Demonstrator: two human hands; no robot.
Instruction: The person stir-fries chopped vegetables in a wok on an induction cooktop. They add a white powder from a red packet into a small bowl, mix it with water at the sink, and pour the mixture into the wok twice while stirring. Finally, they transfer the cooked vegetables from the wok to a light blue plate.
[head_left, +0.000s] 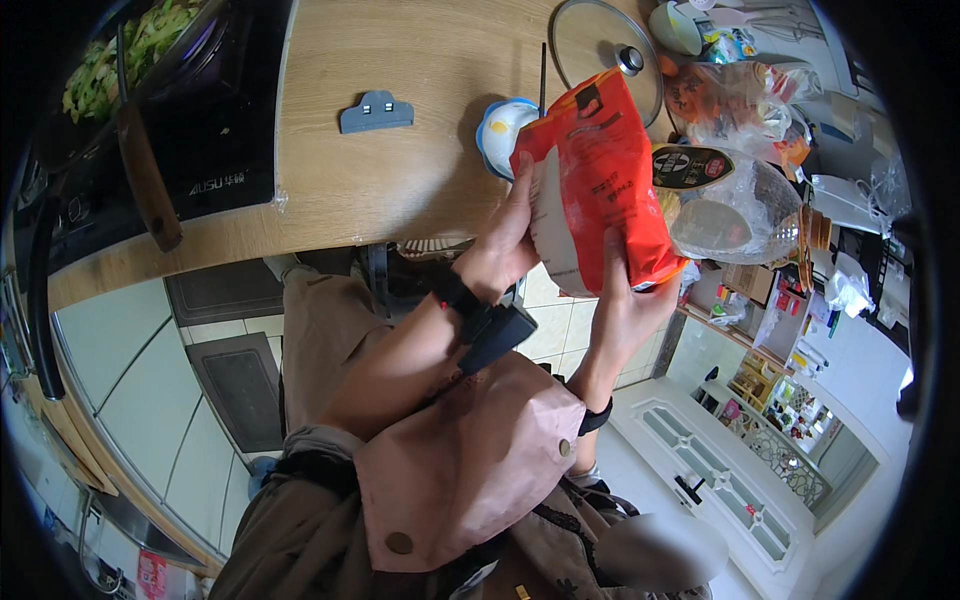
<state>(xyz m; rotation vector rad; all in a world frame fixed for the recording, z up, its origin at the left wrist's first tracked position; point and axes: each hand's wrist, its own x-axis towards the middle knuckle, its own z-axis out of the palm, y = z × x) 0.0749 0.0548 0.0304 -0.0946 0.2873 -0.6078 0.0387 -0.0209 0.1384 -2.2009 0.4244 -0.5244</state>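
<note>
A red plastic food bag (604, 187) with a pale panel and printed writing is held up over the counter's front edge. My left hand (506, 232) grips its left side, thumb lying along the pale panel. At the bag's lower right corner, my right hand (634, 300) grips with the thumb on the front. Partly behind the bag stands a small blue-rimmed bowl (498, 135) with something white and a yellow spot in it. A thin dark stick (543, 75), perhaps a chopstick, rises beside the bowl. A grey-blue bag clip (377, 112) lies on the wooden counter (360, 180).
On the left, a pan of chopped green vegetables (124, 60) sits on a black induction cooktop (217, 150), its wooden handle (146, 180) reaching the counter edge. A glass lid (592, 45), a large plastic oil bottle (739, 206) and plastic bags (739, 101) crowd the right.
</note>
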